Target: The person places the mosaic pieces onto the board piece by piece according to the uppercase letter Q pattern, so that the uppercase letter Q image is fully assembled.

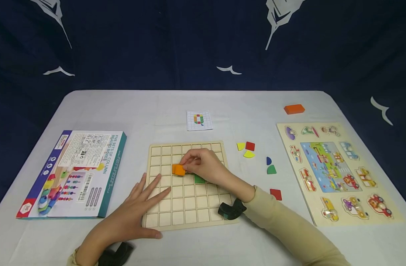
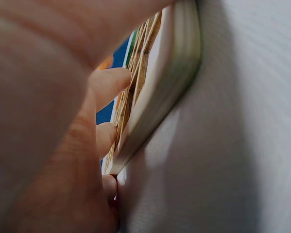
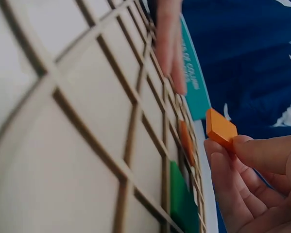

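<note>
My right hand (image 1: 203,164) pinches an orange square tile (image 3: 222,127) between thumb and fingers, a little above the wooden grid board (image 1: 176,216). Behind it, a second orange tile (image 3: 186,140) lies on the board. A green tile (image 1: 199,179) sits in the grid, partly hidden under the right hand in the head view. With fingers spread, my left hand (image 1: 133,212) rests at the board's left edge, its thumb near the front corner and fingertips over the outer squares.
Beyond the board lies a white card (image 1: 204,126) with a small coloured pattern. Right of it are loose yellow, red, blue and green pieces, among them a red square (image 1: 275,194). A boxed toy (image 1: 90,147) stands left; a picture puzzle (image 1: 322,207) and orange block (image 1: 294,109) are right.
</note>
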A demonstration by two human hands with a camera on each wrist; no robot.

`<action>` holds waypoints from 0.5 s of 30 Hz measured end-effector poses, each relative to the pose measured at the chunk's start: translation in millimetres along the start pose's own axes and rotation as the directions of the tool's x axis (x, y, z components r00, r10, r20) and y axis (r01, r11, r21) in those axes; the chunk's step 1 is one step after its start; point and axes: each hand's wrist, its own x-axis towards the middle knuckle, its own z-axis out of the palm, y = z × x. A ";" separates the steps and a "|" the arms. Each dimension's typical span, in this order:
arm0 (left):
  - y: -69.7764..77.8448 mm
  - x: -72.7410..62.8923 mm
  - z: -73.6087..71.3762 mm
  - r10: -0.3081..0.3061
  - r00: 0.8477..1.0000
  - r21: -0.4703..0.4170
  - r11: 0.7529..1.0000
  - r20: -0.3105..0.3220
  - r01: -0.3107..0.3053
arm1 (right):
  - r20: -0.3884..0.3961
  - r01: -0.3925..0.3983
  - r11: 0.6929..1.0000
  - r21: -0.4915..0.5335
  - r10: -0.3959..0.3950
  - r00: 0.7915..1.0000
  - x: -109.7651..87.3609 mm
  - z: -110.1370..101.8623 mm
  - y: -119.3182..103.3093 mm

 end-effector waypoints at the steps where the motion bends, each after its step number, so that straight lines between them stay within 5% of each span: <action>1: -0.3 0.2 -0.3 0.001 1.000 0.000 1.000 -0.001 -0.001 | 0.002 0.013 1.000 -0.022 -0.013 1.000 0.9 2.2 -0.2; 15: -0.7 -1.3 0.0 0.010 1.000 -0.033 0.999 -0.001 -0.010 | 0.024 0.110 0.974 -0.199 -0.108 0.994 -2.2 19.0 1.5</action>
